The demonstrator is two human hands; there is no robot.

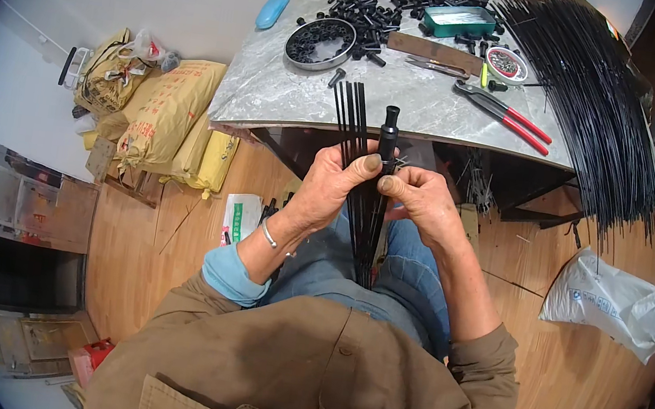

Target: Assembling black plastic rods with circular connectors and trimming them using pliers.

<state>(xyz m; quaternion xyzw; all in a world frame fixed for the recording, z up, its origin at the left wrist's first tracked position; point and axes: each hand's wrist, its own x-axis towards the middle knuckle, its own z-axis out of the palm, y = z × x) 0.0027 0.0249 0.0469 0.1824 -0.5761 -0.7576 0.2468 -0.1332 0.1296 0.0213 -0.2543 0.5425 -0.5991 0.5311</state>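
Observation:
Over my lap, my left hand [327, 181] is closed around a fan of thin black rods [348, 108], which run down between my legs. Its thumb presses against a stepped black tubular fitting [389, 134] that stands upright beside the rods. My right hand [427, 205] is closed in a pinch just below the fitting, thumb and finger close to the left thumb. A few tiny thin pieces [402, 162] stick out by the right fingertips, too small to name. What lies inside the right pinch is hidden.
The table [275, 98] ahead bears a heap of black fittings [379, 4], a round tray [320, 44] of black rings, a green box [457, 21], a small dish [506, 64], red-handled pliers [504, 116] and long black rods [582, 89]. Sacks [174, 114] stand left, a white bag [608, 303] right.

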